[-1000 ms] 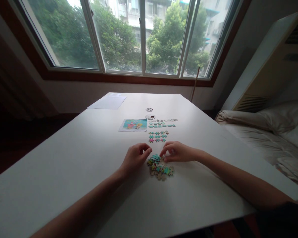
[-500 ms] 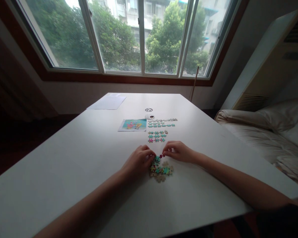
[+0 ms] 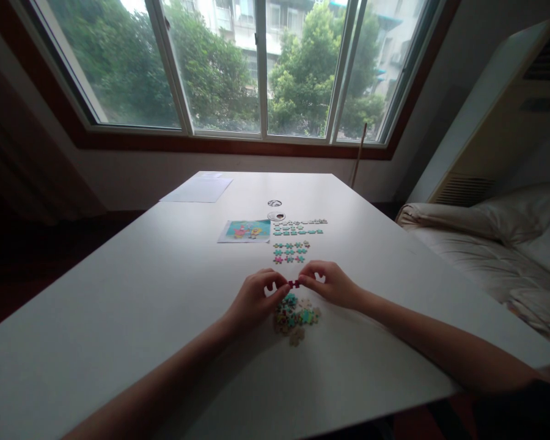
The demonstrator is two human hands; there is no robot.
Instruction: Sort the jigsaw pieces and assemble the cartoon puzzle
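Observation:
A small dark pink puzzle piece (image 3: 294,284) is pinched at its two sides, between my left hand (image 3: 258,298) and my right hand (image 3: 329,282). Thumb and forefinger of each hand are closed on it. Just below lies a loose pile of puzzle pieces (image 3: 297,318), some teal and green, others showing plain beige backs. Beyond my hands, several puzzle pieces (image 3: 289,252) lie face up in neat rows. To their left rests a picture sheet (image 3: 247,230) with colourful cartoon figures on teal.
All this lies on a long white table (image 3: 165,275). Two round items (image 3: 275,216) sit behind the rows, and white paper (image 3: 197,189) lies at the far left corner. A cream sofa (image 3: 467,244) stands to the right, a window beyond the table.
My left hand has come up from the pile to the dark pink piece, which my right hand held before. One beige-backed piece at the pile's near edge has shifted slightly towards me.

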